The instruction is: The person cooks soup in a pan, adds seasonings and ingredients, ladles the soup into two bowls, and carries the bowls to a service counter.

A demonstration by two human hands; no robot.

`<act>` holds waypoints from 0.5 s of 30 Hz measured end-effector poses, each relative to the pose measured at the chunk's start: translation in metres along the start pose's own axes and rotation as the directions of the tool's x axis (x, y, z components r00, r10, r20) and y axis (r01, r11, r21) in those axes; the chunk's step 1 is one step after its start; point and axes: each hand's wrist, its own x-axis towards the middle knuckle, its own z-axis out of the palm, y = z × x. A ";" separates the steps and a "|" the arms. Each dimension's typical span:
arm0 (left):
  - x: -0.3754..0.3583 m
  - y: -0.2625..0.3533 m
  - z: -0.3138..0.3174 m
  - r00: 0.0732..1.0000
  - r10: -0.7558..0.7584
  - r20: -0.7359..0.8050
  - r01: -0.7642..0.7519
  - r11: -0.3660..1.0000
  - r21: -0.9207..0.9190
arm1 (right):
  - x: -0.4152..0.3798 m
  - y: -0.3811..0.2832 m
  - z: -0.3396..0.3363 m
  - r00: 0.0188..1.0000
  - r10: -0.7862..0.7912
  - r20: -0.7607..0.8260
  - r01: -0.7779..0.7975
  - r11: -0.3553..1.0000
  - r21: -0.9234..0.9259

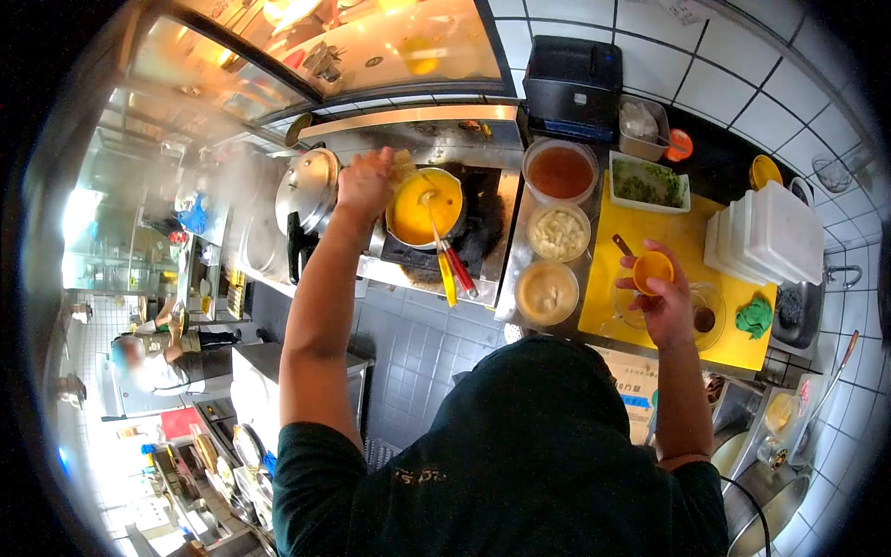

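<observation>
Head view: we see the left hand (368, 178), its fingers closed around a clear container (403, 169) above the left rim of the saucepan (401, 226) of orange-yellow liquid. At right, the hand (666, 311) curls thumb and fingers about an orange cup (653, 272) over the left part of the yellow cutting board (611, 223). We judge that careless tilting could spill the container's contents on the stove (483, 218); a forearm catching the red handle (460, 270) or yellow handle (447, 278), both reaching the stove's front edge, could splash the liquid.
</observation>
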 end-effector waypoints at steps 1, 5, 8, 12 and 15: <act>0.002 -0.007 0.002 0.998 -0.050 0.029 0.050 0.999 -0.005 | 0.000 0.000 0.001 1.000 0.000 0.001 0.000 1.000 0.001; -0.023 -0.028 0.004 0.959 -0.252 0.126 0.273 0.942 -0.196 | 0.000 -0.001 0.006 1.000 -0.009 0.010 0.009 0.999 -0.033; -0.047 -0.040 0.030 0.911 -0.378 0.167 0.412 0.857 -0.310 | 0.004 0.005 0.008 0.998 0.002 0.058 -0.006 0.998 0.067; -0.078 -0.034 0.052 0.894 -0.404 0.192 0.447 0.805 -0.390 | 0.031 0.020 0.009 0.976 0.044 0.213 -0.102 0.957 0.271; -0.094 -0.016 0.051 0.868 -0.447 0.214 0.483 0.667 -0.567 | 0.046 0.031 0.020 0.968 0.063 0.244 -0.126 0.960 0.252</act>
